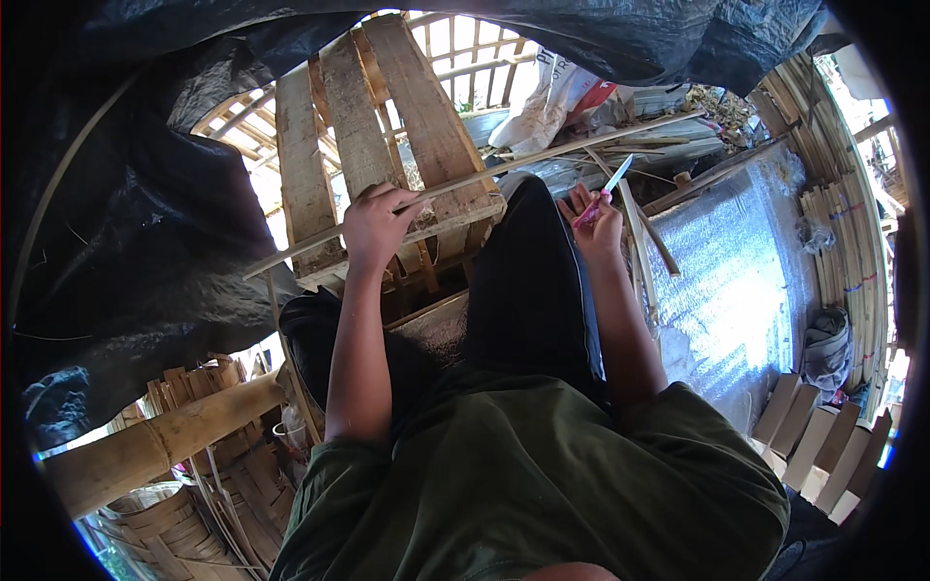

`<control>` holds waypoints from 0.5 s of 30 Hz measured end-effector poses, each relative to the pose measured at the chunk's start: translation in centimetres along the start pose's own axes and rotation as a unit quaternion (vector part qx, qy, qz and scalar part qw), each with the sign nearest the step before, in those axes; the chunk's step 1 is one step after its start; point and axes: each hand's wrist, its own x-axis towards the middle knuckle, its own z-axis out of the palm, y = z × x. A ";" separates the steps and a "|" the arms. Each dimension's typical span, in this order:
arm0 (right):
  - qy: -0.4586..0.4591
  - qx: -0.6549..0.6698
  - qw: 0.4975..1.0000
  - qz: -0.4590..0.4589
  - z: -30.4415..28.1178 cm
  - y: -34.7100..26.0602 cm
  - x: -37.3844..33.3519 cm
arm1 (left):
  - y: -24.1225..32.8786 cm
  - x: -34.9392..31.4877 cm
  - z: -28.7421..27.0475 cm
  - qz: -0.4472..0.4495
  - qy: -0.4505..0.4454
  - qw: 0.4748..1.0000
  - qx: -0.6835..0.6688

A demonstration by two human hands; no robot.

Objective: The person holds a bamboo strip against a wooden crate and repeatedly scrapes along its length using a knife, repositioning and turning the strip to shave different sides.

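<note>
My left hand (376,228) is closed around a long, thin bamboo strip (581,145). The strip lies slantwise across the near end of a slatted wooden stand (421,97), its right end reaching past my knee. In my right hand (599,228), to the right of my raised knee, is a small knife (617,174) with a pink handle. Its blade points up and to the right, apart from the strip. Some fingers of that hand are stretched out while the handle rests against the others.
Black plastic sheeting (136,252) hangs at the left and overhead. Loose bamboo pieces (635,232) lean just right of my right hand, beside a shiny silvery sheet (736,252). A white sack (547,102) lies beyond. A thick bamboo pole (165,441) and woven basket (160,523) are lower left.
</note>
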 end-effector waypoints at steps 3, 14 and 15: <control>-0.262 0.031 0.947 0.185 -1.2 -0.9 -0.4 | -0.3 0.0 -0.1 -0.006 -0.002 1.000 0.002; 0.042 -0.111 0.992 0.052 1.8 0.4 -1.5 | 0.5 0.3 -0.3 0.011 0.003 1.000 0.005; 0.043 -0.110 0.992 0.052 1.4 0.0 -1.9 | 0.7 0.3 -0.3 0.004 -0.004 1.000 0.005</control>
